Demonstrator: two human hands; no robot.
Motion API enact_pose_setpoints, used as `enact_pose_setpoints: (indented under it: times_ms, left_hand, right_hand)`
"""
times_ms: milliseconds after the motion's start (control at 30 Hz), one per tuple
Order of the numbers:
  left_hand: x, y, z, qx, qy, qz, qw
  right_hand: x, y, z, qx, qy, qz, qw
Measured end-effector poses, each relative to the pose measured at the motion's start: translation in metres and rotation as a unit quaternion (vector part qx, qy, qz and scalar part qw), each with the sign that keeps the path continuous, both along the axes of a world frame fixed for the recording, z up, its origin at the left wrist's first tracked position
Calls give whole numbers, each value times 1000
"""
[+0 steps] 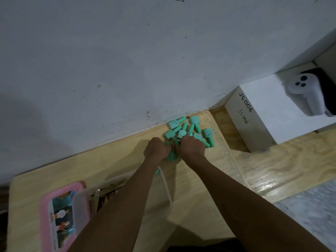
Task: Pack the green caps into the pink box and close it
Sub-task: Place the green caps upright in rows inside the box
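Several green caps (189,130) lie in a loose pile on the wooden table (112,166), close to the wall. My left hand (156,147) and my right hand (190,146) rest side by side on the near edge of the pile, fingers curled down around caps. One cap (172,156) shows below and between the two fists. The pink box lid (58,215), with a printed picture on it, lies at the near left. The clear box body (85,202) beside it is largely hidden under my left forearm.
A white box (269,113) marked "JS 006" stands at the right on a lower wooden surface, with a white and black stuffed toy (307,93) on it. The grey wall (127,60) runs right behind the pile. The table's right edge (234,160) is near.
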State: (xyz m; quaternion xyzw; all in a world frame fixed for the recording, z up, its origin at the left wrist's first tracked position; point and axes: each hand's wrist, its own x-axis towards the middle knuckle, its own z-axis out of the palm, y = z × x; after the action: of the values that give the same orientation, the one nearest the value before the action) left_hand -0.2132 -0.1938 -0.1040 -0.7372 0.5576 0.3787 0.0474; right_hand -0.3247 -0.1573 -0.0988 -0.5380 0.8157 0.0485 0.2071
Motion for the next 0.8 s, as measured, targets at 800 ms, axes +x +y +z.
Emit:
enact_pose_setpoints:
  times_ms: [800]
  left_hand:
    - [60, 70, 81, -16, 551, 250, 796]
  right_hand:
    - [-2, 85, 69, -193, -285, -102, 933]
